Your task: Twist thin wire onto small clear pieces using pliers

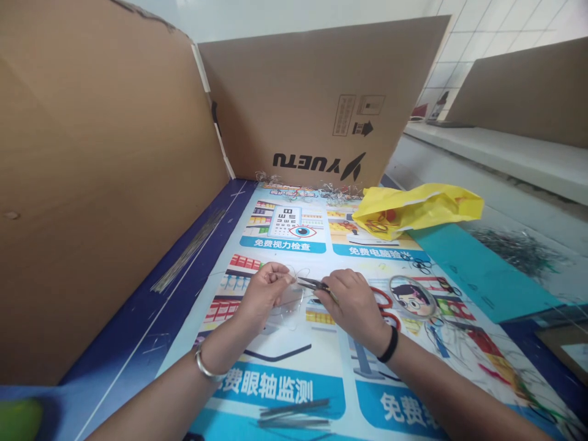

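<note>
My left hand [266,291] pinches thin wire between thumb and fingertips above the printed sheet. The wire [302,271] bends into loose loops beside the fingertips, and a larger faint loop hangs below. My right hand [357,304] is closed around a pair of pliers [313,283]. Their dark, pointed jaws reach left to the wire near my left fingertips; whether they clamp it is too small to tell. Just right of that hand, partly hidden by it, lies a pair of scissors [390,320] with red handles.
Straight wires lie in a bundle [190,248] at left and another bundle [294,415] in front. A yellow bag [441,205], a teal sheet [478,269] and tangled wire clippings [517,251] are at right. Cardboard panels [316,98] stand behind and at left. A round silver-rimmed item [432,306] lies right.
</note>
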Demonstrator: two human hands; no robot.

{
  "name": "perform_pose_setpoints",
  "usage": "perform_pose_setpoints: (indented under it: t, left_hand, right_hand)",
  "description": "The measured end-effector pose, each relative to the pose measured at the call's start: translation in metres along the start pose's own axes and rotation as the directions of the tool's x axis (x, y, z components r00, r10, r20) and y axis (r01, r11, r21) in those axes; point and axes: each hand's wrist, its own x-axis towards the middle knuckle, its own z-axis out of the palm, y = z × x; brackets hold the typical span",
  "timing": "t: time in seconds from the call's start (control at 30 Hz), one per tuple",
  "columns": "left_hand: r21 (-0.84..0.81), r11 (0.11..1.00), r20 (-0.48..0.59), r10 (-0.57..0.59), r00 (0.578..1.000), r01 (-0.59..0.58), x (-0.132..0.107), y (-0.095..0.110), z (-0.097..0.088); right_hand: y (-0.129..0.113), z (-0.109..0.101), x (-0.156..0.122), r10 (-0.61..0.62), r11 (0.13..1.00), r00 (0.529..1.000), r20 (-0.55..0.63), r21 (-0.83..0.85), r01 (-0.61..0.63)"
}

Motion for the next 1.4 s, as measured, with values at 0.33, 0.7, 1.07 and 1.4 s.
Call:
perform_pose_setpoints:
  t: [0.33, 0.7, 1.07, 1.4]
  left_hand:
    - [0.047, 0.999, -0.008, 0.012, 1.0, -0.012, -0.002, 0.002, 0.004]
    - [0.06, 0.998, -0.001, 0.001, 1.0, -0.001, -0.003, 0.0, 0.003]
    - [0.03, 0.999, -0.009, -0.028, 1.0, 0.028, -0.004, 0.003, 0.005]
    - [0.079, 0.996, -0.006, -0.034, 0.999, 0.034, -0.005, 0.003, 0.006]
  right_hand:
    - [0.004, 0.006, -0.002, 0.026, 0.999, 1.0, -0.001, 0.041, -0.026]
    - [0.003, 0.003, -0.002, -0.041, 0.999, 0.998, -0.05, 0.026, 0.043]
    - [0.003, -0.004, 0.003, -0.118, 0.982, 0.991, 0.057, -0.145, 0.125]
    - [-0.001, -0.013, 0.004, -0.176, 0.937, 0.979, 0.107, -0.286, 0.199]
